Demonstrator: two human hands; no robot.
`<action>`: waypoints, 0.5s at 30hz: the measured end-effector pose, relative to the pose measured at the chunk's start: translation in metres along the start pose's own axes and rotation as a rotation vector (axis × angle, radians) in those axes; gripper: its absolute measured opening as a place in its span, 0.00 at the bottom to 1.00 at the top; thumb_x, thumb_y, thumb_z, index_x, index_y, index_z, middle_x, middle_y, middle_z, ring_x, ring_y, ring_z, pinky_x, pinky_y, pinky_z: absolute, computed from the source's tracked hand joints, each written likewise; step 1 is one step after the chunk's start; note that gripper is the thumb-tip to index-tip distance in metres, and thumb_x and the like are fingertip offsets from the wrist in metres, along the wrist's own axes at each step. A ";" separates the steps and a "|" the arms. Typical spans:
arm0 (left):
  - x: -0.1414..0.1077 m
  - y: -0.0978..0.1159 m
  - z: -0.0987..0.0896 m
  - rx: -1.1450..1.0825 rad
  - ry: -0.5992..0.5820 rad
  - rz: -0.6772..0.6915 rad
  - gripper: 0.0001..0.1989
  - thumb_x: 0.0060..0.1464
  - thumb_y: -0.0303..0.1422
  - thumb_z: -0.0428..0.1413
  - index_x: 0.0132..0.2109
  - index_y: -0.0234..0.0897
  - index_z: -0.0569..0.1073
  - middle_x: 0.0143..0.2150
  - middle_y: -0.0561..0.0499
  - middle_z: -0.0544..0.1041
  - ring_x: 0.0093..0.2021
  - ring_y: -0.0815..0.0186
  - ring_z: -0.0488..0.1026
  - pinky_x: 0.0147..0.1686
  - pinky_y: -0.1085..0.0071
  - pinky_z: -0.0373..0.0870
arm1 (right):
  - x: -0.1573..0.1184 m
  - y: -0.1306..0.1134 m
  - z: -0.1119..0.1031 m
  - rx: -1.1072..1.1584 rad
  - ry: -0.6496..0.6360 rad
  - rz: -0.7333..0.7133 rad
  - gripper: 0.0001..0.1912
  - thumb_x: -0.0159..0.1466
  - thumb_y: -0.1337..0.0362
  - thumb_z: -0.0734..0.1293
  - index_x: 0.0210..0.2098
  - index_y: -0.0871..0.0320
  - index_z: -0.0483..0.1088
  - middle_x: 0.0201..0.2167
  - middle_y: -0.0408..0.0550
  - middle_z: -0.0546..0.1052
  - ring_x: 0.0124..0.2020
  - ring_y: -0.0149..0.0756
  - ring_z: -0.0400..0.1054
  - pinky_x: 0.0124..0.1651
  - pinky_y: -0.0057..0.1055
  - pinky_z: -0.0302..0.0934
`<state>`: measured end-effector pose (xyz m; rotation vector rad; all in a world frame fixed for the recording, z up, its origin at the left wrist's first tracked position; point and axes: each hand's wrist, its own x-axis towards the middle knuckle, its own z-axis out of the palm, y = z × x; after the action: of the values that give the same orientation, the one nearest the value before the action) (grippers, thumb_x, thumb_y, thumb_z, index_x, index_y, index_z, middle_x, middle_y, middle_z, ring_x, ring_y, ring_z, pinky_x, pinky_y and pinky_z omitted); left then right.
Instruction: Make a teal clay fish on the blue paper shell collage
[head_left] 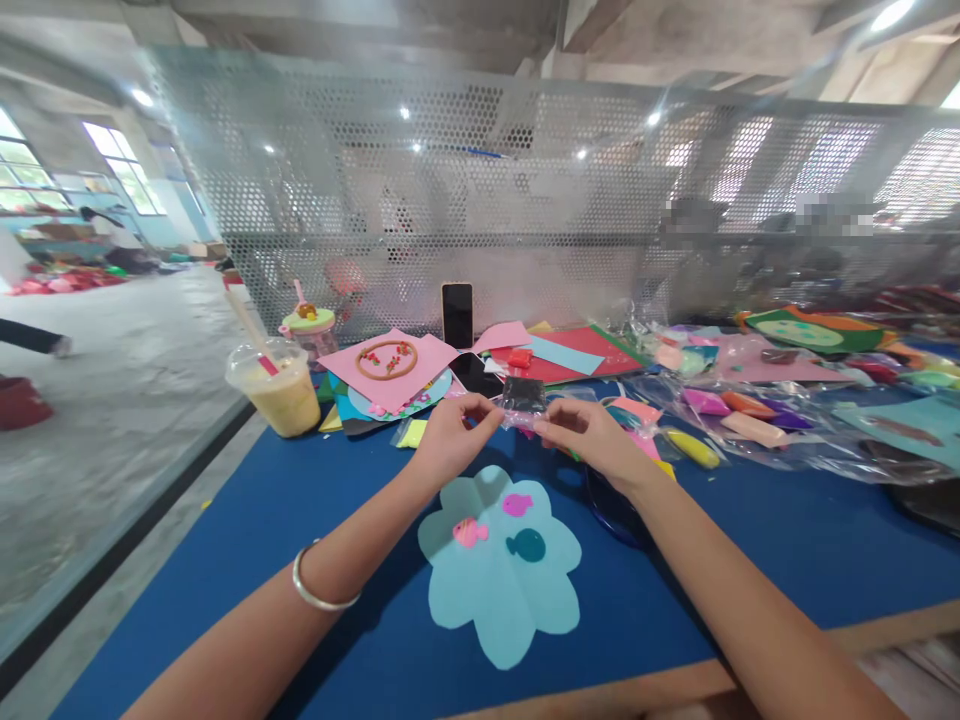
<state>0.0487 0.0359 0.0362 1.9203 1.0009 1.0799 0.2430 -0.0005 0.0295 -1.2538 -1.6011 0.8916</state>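
Observation:
Between both hands is a small clear packet with a dark block inside [524, 394]. My left hand [459, 432] pinches its left edge, and my right hand [585, 435] pinches its right side. Below them, a light blue flower-shaped paper [499, 600] lies flat on the blue table [360, 600]. On the paper are a pink striped fish [470, 532], a magenta fish [517, 504] and a dark teal fish [527, 545].
A cup with a yellow drink [285, 395] stands at the left edge. Behind the hands are pink paper [337, 357], an upright phone [457, 315] and red paper [577, 350]. Plastic bags with colored clay packets [754, 430] spread to the right, before a perforated metal screen [525, 200].

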 end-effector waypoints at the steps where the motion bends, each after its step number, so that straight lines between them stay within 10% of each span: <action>1: 0.000 0.000 0.000 -0.005 0.007 0.004 0.10 0.50 0.37 0.56 0.28 0.33 0.73 0.27 0.50 0.74 0.27 0.68 0.67 0.26 0.74 0.63 | 0.000 0.000 -0.001 -0.004 -0.005 0.008 0.14 0.56 0.54 0.67 0.25 0.58 0.68 0.21 0.42 0.71 0.23 0.29 0.63 0.23 0.26 0.52; 9: 0.001 0.002 0.001 -0.106 0.082 0.026 0.09 0.49 0.36 0.57 0.30 0.34 0.75 0.29 0.49 0.75 0.28 0.67 0.67 0.28 0.72 0.63 | 0.006 0.005 -0.008 -0.029 0.050 0.000 0.15 0.55 0.52 0.67 0.26 0.58 0.70 0.21 0.42 0.71 0.20 0.29 0.63 0.21 0.26 0.56; 13: -0.020 0.045 -0.005 -0.220 0.215 0.084 0.09 0.53 0.32 0.49 0.36 0.36 0.74 0.37 0.48 0.76 0.36 0.65 0.69 0.36 0.70 0.66 | 0.024 0.018 -0.022 -0.071 0.250 -0.053 0.15 0.53 0.52 0.68 0.27 0.58 0.71 0.23 0.44 0.73 0.27 0.33 0.67 0.35 0.31 0.62; 15: -0.045 0.068 -0.006 -0.459 0.043 0.171 0.08 0.51 0.31 0.51 0.31 0.35 0.74 0.33 0.48 0.75 0.36 0.64 0.71 0.37 0.69 0.68 | 0.034 0.027 -0.029 -0.092 0.350 -0.064 0.15 0.53 0.51 0.68 0.27 0.59 0.72 0.23 0.44 0.74 0.27 0.35 0.67 0.37 0.33 0.62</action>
<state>0.0469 -0.0324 0.0810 1.6283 0.5522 1.3214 0.2766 0.0390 0.0216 -1.3321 -1.4042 0.5276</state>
